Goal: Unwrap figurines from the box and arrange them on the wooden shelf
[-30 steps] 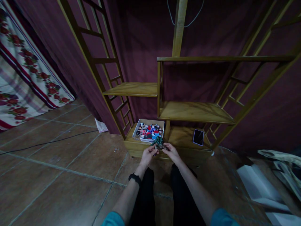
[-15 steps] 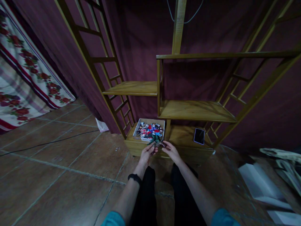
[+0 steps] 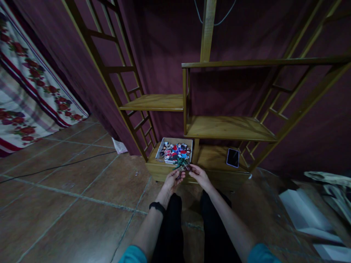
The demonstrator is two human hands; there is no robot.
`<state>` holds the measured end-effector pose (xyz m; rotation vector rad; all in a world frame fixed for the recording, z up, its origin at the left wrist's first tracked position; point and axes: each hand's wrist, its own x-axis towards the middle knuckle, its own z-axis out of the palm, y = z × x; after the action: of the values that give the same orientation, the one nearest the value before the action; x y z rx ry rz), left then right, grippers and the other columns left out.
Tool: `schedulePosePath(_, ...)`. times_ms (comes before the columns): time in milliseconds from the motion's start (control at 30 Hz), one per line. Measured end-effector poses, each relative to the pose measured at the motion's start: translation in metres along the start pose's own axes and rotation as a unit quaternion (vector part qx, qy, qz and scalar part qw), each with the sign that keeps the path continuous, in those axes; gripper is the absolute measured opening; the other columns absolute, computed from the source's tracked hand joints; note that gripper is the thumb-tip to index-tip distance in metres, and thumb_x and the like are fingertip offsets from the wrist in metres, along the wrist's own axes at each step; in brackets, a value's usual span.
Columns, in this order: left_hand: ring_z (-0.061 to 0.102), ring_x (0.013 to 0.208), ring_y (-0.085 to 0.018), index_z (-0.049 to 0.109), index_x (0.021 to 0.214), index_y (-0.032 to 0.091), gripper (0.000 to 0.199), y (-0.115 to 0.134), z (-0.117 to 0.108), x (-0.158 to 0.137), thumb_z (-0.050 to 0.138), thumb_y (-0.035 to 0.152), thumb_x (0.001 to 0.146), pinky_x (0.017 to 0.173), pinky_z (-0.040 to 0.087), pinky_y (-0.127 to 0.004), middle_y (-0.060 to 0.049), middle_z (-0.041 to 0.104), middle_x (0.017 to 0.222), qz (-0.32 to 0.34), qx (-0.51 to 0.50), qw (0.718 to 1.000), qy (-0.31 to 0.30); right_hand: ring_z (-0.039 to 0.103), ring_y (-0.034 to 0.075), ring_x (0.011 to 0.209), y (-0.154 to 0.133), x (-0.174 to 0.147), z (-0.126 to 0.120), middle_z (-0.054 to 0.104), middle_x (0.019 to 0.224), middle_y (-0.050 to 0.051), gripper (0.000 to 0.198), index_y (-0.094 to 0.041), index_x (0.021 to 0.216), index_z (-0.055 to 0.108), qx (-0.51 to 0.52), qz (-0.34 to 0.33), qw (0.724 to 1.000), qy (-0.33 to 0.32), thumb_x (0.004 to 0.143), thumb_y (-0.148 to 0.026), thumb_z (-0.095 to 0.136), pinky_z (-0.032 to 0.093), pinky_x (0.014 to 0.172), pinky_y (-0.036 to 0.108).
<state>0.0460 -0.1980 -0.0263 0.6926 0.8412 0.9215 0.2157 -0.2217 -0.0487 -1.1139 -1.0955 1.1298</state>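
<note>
Between my two hands is a small ornament (image 3: pixel 182 164) with a green leafy top and dark reddish-brown parts below; its exact kind is too small to make out. My left hand (image 3: pixel 173 179) pinches its lower left part, fingers closed. At its right side, the fingers of my right hand (image 3: pixel 198 174) are closed on its edge. Just behind it, a shallow open box (image 3: pixel 158 157) sits on the lowest shelf, filled with several small colourful figures (image 3: pixel 175 150). The ornament overlaps the box's front edge in view.
The wooden shelf unit (image 3: pixel 230 128) rises in front of me, with a middle board above the box. A phone (image 3: pixel 233 157) lies on the lowest shelf at right. White boxes (image 3: pixel 304 210) stand on the floor at right. A black cable (image 3: pixel 57 167) crosses the tiles at left.
The ornament has turned slightly between my fingers, and its green top now stands more upright and spread. Both hands stay in nearly the same place.
</note>
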Motion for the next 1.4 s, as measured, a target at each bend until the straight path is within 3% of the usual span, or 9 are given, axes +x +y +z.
schedulePosePath(300, 0.064, 0.076, -0.015, 0.061, 0.096, 0.013, 0.025, 0.001, -0.001, 0.001, 0.063, 0.024, 0.073, 0.066, 0.048, -0.025, -0.012, 0.067, 0.095, -0.012, -0.003, 1.000, -0.023, 0.058, 0.021, 0.099, -0.011, -0.004, -0.001, 0.063, 0.107, 0.004, 0.049, -0.026, 0.112, 0.056, 0.016, -0.022, 0.999, -0.020, 0.064, -0.033, 0.067, 0.044, 0.088, 0.039)
schedulePosePath(600, 0.064, 0.073, -0.014, 0.061, 0.094, 0.014, 0.027, 0.003, 0.002, -0.002, 0.067, 0.028, 0.070, 0.067, 0.048, -0.024, -0.010, 0.068, 0.085, -0.007, 0.000, 1.000, -0.008, 0.058, 0.021, 0.099, -0.015, -0.006, 0.000, 0.063, 0.108, 0.004, 0.049, -0.026, 0.113, 0.056, 0.005, -0.025, 0.999, -0.026, 0.065, -0.032, 0.066, 0.042, 0.091, 0.041)
schedulePosePath(967, 0.062, 0.066, -0.011, 0.066, 0.093, 0.013, 0.035, 0.002, 0.002, 0.002, 0.074, 0.023, 0.061, 0.065, 0.045, -0.022, -0.008, 0.069, 0.082, 0.046, 0.004, 0.999, 0.004, 0.059, 0.022, 0.097, -0.018, -0.009, 0.005, 0.063, 0.109, 0.004, 0.056, -0.026, 0.116, 0.053, 0.017, 0.005, 1.000, -0.008, 0.062, -0.032, 0.069, 0.044, 0.088, 0.040)
schedulePosePath(1400, 0.059, 0.062, -0.011, 0.067, 0.088, 0.012, 0.041, -0.003, 0.006, 0.006, 0.078, 0.024, 0.051, 0.066, 0.044, -0.025, -0.006, 0.068, 0.076, 0.108, 0.034, 0.992, 0.064, 0.060, 0.021, 0.092, -0.012, -0.007, 0.004, 0.064, 0.106, 0.003, 0.053, -0.025, 0.114, 0.054, -0.004, 0.016, 1.000, 0.014, 0.064, -0.034, 0.066, 0.045, 0.087, 0.038)
